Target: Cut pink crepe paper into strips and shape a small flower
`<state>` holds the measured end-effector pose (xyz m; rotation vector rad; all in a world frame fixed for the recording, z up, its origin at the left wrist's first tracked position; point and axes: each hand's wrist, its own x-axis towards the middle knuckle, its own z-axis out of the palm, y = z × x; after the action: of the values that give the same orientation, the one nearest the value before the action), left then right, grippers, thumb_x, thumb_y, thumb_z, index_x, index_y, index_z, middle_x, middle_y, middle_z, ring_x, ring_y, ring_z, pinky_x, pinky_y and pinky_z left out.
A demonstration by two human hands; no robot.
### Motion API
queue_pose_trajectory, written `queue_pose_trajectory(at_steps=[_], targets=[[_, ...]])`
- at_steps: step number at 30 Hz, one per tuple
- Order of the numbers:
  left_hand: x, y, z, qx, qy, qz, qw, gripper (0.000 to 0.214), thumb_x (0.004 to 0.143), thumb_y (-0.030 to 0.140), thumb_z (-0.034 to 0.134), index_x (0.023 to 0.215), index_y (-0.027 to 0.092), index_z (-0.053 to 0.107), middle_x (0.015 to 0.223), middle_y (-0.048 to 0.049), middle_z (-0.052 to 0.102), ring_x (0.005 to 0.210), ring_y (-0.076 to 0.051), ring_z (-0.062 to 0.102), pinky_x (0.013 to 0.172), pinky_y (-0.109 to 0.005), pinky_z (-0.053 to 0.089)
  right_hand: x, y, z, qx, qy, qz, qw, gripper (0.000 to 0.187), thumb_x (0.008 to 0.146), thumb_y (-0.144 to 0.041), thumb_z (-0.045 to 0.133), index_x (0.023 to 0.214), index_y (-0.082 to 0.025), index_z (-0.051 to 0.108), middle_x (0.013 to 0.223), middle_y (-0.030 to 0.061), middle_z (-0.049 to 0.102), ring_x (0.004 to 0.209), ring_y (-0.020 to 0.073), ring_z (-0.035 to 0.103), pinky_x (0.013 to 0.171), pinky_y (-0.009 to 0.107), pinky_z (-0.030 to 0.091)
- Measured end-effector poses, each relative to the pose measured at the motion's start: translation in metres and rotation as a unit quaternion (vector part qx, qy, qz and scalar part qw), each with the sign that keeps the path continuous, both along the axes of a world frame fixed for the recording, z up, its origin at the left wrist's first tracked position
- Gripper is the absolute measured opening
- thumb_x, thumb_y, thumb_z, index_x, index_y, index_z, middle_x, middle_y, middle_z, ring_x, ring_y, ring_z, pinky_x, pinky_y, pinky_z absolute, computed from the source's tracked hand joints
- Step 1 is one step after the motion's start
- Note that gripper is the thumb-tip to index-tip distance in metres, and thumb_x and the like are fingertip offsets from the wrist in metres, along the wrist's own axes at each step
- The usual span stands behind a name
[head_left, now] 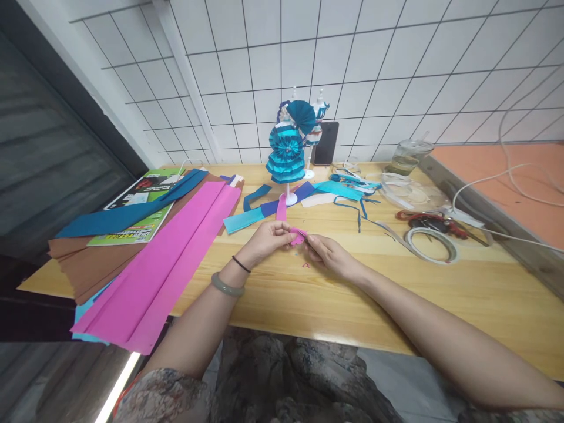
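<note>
A small pink paper piece point(298, 237) with a scalloped edge is held low over the wooden table. My left hand point(274, 239) pinches it between thumb and fingertips. Closed fingers of my right hand point(326, 254) meet its other side, where a thin dark tip shows against the pink; what that tip belongs to is hidden in the hand. Just beyond stands a small figure point(286, 153) dressed in pleated teal paper on a white stand. Strips of light blue paper point(247, 220) and pink paper point(281, 208) lie at its base. Tiny pink scraps point(305, 265) rest below my hands.
On the left are long pink sheets point(167, 252), brown sheets point(97, 264) and a teal strip point(127, 214) over a magazine point(152, 182). A tape roll point(430, 245), a cable and a glass jar point(409, 155) sit at right. A phone point(326, 143) leans on the tiled wall.
</note>
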<state>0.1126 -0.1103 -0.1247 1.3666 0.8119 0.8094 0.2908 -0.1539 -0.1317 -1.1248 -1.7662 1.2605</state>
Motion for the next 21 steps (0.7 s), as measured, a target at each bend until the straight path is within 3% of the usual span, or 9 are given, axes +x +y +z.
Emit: queue_pose_trajectory(at_steps=[8, 21], targets=[[-0.0008, -0.0012, 0.0013, -0.007, -0.039, -0.011, 0.999, 0.033, 0.068, 0.027, 0.068, 0.092, 0.014, 0.05, 0.076, -0.0042, 0.066, 0.062, -0.01, 0.058, 0.065, -0.025, 0.044, 0.001, 0.0007, -0.0037, -0.013, 0.014, 0.008, 1.0, 0.044, 0.089, -0.053, 0.026, 0.063, -0.019, 0.036, 0.052, -0.0064, 0.031, 0.046, 0.0081, 0.029, 0.048, 0.023, 0.029], [-0.0025, 0.0021, -0.0031, 0.032, -0.009, 0.0, 0.999, 0.036, 0.07, 0.028, 0.066, 0.1, 0.015, 0.052, 0.074, -0.0027, 0.064, 0.069, -0.012, 0.06, 0.07, -0.027, 0.046, 0.0002, -0.0001, 0.001, -0.016, 0.002, 0.017, 1.0, 0.042, 0.089, -0.051, 0.027, 0.063, -0.019, 0.036, 0.052, -0.0064, 0.03, 0.047, 0.0083, 0.028, 0.046, 0.022, 0.026]])
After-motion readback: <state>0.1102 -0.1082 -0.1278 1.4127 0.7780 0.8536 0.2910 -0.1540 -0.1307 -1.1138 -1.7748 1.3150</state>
